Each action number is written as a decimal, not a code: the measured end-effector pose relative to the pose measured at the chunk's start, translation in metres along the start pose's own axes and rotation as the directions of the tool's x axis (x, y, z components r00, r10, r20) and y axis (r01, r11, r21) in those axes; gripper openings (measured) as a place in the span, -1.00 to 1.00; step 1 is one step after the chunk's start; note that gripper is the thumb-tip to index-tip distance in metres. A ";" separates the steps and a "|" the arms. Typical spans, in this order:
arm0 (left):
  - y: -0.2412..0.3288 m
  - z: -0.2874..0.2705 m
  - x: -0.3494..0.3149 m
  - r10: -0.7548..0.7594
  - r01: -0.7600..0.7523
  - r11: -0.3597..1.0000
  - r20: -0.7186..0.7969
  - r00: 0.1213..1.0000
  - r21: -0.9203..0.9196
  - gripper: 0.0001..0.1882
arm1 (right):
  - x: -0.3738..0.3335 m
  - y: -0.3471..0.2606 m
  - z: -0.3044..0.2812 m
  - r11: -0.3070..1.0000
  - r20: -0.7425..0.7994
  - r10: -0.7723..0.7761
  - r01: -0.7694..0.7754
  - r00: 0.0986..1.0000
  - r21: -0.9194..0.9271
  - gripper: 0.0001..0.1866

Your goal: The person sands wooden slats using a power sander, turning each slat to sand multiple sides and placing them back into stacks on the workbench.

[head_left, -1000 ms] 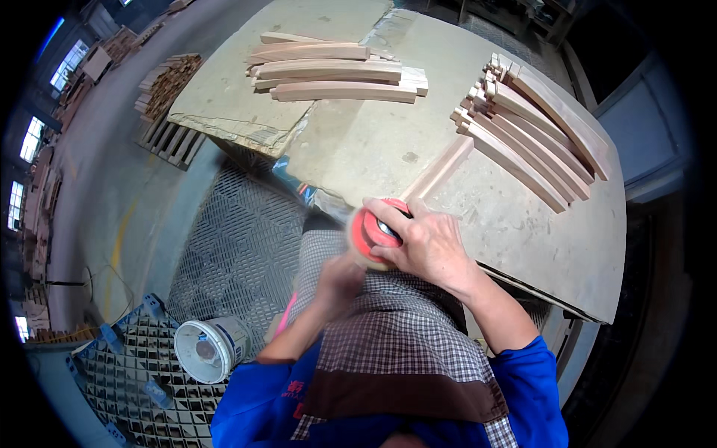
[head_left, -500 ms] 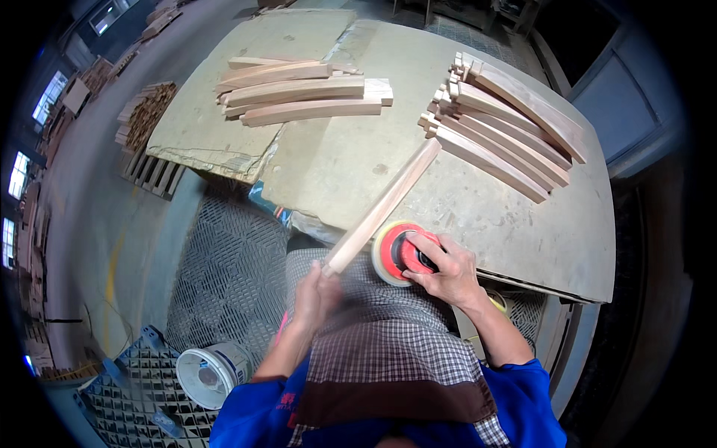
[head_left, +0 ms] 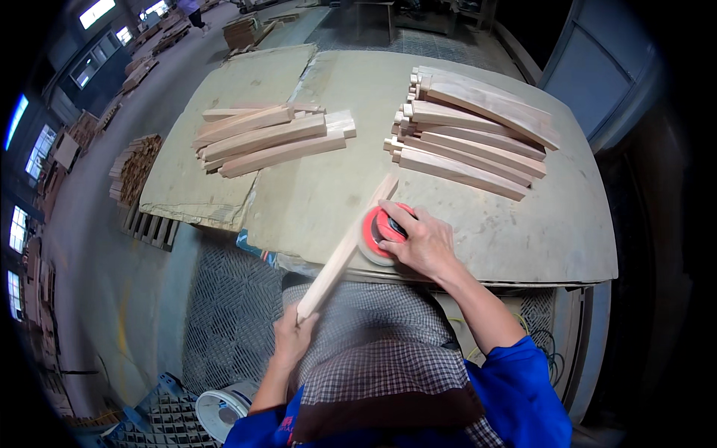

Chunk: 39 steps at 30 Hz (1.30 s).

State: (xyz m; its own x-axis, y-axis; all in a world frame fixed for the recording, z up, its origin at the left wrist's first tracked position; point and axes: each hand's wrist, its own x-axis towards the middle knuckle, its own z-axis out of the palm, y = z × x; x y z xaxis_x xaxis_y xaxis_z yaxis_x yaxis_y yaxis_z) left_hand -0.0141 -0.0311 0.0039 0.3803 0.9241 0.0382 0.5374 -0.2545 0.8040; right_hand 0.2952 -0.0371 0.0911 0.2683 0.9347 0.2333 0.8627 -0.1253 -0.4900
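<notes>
My left hand [head_left: 292,336] is closed round the near end of a pale wooden strip [head_left: 334,272]. The strip slants away to the right, its far end over the tabletop and its near end past the front edge. My right hand [head_left: 424,240] grips a red round sander [head_left: 379,230] from the right, fingers wrapped over its top. The sander's pad lies against the right side of the strip, near mid-length; the exact contact is partly hidden by the tool.
Curved wooden pieces lie in a right pile [head_left: 467,134] and a left pile [head_left: 272,138] on the worn worktable [head_left: 299,213]. Below left stand a white bucket [head_left: 221,412] and a plastic pallet [head_left: 168,418]. Stacked wood [head_left: 136,168] sits on a pallet by the table's left side.
The sander has moved forward and left against the strip, turning with my right hand. My left hand has shifted slightly left and nearer with the strip's end. The whole view has tilted up.
</notes>
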 end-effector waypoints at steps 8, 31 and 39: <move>-0.013 -0.011 -0.019 -0.131 0.154 0.960 0.108 0.985 -0.234 -0.69 | 0.070 -0.003 0.007 0.995 0.063 0.010 -0.004 0.998 -0.095 -0.28; -0.004 -0.013 -0.010 -0.035 0.049 0.977 0.074 0.997 -0.206 -0.77 | 0.059 -0.044 0.011 0.970 0.249 -0.204 0.229 0.947 -0.076 -0.27; -0.017 -0.007 -0.008 -0.244 0.327 0.828 0.233 0.941 -0.456 -0.78 | 0.002 -0.033 0.030 0.948 0.025 -0.307 0.303 0.951 0.097 -0.28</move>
State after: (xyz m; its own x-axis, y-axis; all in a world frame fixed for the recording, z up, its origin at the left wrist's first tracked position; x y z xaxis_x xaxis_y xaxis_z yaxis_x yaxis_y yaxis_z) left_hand -0.0319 -0.0324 -0.0060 0.4020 0.8656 -0.2985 0.2264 0.2219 0.9484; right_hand 0.2540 -0.0215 0.0827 -0.0203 0.9360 0.3513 0.8575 0.1970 -0.4753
